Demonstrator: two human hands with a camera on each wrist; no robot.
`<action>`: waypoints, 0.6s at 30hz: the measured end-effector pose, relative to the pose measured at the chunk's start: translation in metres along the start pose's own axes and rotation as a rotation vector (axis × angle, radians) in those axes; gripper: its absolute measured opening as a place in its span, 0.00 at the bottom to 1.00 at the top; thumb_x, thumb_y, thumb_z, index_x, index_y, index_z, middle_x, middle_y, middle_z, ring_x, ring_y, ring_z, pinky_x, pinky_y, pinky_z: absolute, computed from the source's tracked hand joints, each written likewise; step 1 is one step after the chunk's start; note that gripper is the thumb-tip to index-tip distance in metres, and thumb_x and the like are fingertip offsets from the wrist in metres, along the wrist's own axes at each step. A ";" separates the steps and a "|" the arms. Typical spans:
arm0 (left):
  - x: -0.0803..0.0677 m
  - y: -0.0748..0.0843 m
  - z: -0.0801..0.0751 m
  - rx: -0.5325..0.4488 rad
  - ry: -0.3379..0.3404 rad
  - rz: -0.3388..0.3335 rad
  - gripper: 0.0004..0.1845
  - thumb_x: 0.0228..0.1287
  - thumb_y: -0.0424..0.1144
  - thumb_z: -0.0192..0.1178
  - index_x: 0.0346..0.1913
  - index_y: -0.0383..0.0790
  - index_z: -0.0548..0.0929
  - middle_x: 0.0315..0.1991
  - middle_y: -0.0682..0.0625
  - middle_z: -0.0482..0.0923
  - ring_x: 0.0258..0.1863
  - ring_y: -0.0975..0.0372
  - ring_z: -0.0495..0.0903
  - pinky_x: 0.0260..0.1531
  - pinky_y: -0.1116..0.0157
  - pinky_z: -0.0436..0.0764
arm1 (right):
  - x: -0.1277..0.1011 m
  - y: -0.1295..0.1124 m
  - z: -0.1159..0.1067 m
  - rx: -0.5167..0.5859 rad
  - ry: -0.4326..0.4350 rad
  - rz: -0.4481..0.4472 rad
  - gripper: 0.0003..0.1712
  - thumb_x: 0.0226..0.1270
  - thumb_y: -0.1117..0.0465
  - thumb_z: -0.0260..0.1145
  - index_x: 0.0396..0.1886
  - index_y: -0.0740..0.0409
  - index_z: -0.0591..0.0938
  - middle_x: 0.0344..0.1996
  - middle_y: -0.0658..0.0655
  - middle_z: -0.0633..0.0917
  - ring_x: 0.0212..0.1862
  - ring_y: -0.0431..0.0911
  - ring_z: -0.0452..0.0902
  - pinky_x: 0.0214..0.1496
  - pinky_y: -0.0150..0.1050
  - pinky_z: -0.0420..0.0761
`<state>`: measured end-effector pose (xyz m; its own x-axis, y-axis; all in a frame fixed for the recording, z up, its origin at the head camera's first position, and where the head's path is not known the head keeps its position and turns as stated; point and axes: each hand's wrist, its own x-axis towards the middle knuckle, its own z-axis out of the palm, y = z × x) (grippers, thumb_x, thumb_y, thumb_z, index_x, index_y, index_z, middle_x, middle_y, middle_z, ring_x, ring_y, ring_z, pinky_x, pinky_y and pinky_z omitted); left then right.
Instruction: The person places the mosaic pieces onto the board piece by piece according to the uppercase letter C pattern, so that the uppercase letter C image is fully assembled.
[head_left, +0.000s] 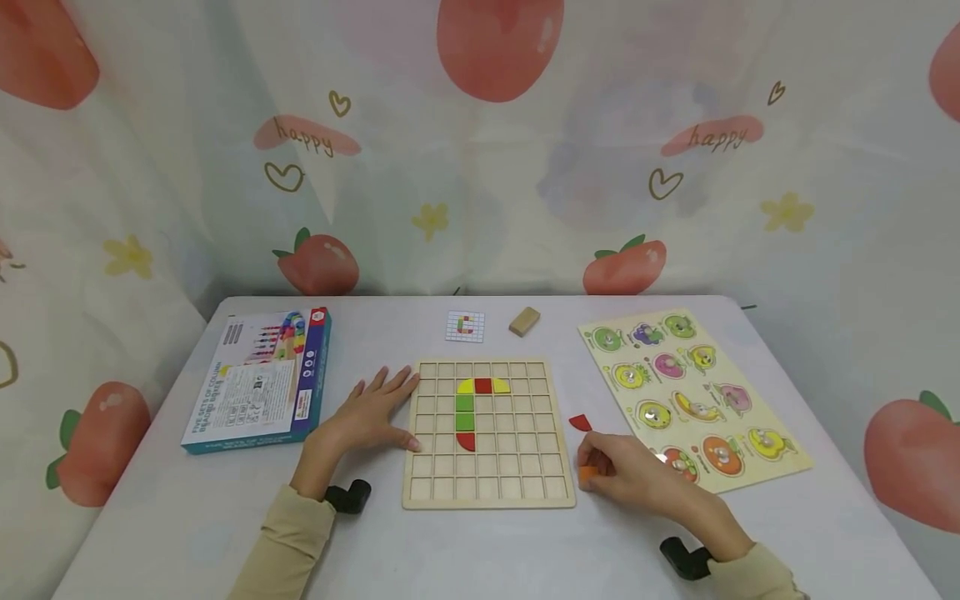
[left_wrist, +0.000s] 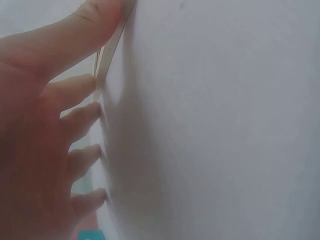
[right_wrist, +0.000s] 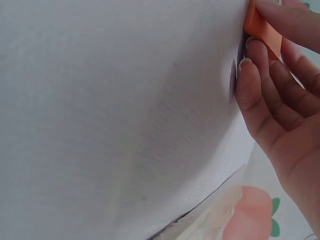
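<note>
A square wooden grid board lies in the middle of the table. On it sit yellow quarter-round pieces, a red square, two green squares and a red quarter-round piece. My left hand spreads its fingers at the board's left edge, the thumb touching it; the left wrist view shows the fingertips along that edge. Just right of the board, my right hand pinches an orange piece between thumb and fingers, low over the table. A loose red quarter-round piece lies beyond that hand.
A small pattern card and a wooden block lie behind the board. At left is a flat boxed toy set. A fruit puzzle board lies at right, partly behind my right hand.
</note>
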<state>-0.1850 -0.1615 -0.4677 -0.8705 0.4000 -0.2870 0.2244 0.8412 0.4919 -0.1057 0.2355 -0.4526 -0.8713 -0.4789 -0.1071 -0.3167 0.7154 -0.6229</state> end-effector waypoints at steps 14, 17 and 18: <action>0.000 0.005 -0.004 -0.011 -0.011 0.002 0.58 0.54 0.58 0.75 0.83 0.43 0.55 0.84 0.44 0.46 0.83 0.40 0.37 0.79 0.36 0.36 | 0.004 0.003 0.000 -0.004 0.070 -0.038 0.07 0.66 0.65 0.73 0.39 0.53 0.82 0.29 0.41 0.82 0.33 0.31 0.75 0.35 0.28 0.80; 0.004 0.003 -0.004 -0.009 -0.013 -0.003 0.59 0.55 0.58 0.75 0.83 0.44 0.54 0.84 0.44 0.45 0.83 0.41 0.36 0.79 0.37 0.35 | 0.005 0.004 -0.002 -0.015 0.074 -0.039 0.08 0.66 0.68 0.72 0.40 0.53 0.84 0.31 0.41 0.83 0.34 0.32 0.75 0.36 0.28 0.81; 0.005 0.003 -0.003 -0.008 -0.013 -0.002 0.59 0.55 0.58 0.75 0.83 0.44 0.54 0.84 0.44 0.45 0.83 0.41 0.36 0.79 0.37 0.35 | 0.005 0.004 -0.003 -0.018 0.074 -0.038 0.08 0.66 0.68 0.72 0.41 0.53 0.84 0.31 0.41 0.83 0.34 0.32 0.75 0.37 0.29 0.81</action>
<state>-0.1900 -0.1587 -0.4650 -0.8653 0.4027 -0.2986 0.2189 0.8394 0.4975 -0.1127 0.2373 -0.4534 -0.8837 -0.4674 -0.0262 -0.3558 0.7070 -0.6112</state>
